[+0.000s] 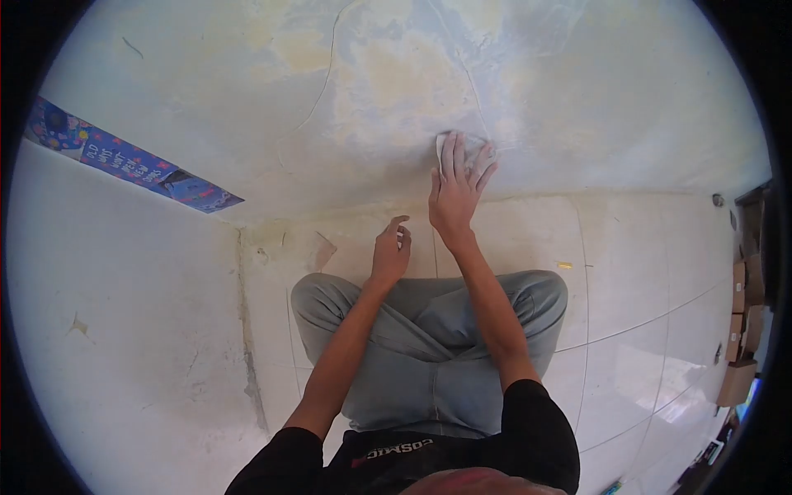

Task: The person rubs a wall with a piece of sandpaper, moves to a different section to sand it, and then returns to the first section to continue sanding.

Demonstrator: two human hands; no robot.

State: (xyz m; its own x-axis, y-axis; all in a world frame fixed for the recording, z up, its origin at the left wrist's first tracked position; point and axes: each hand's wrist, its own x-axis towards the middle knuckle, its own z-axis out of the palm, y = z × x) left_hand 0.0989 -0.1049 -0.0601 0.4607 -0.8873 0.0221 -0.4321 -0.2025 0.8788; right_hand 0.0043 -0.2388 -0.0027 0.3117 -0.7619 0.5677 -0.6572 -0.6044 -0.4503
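My right hand lies with its fingers spread over a pale sheet or cloth, flattening it against the patchy wall. Part of the sheet is hidden under the fingers and palm. Lower and to the left, my left hand hangs above my crossed legs, its fingers loosely curled and apart with nothing in them. It touches neither the wall nor the sheet.
A blue printed strip runs along the left wall corner. On the tiled floor are a small yellow piece and, near the wall, a brownish scrap. Cardboard boxes stand at the far right.
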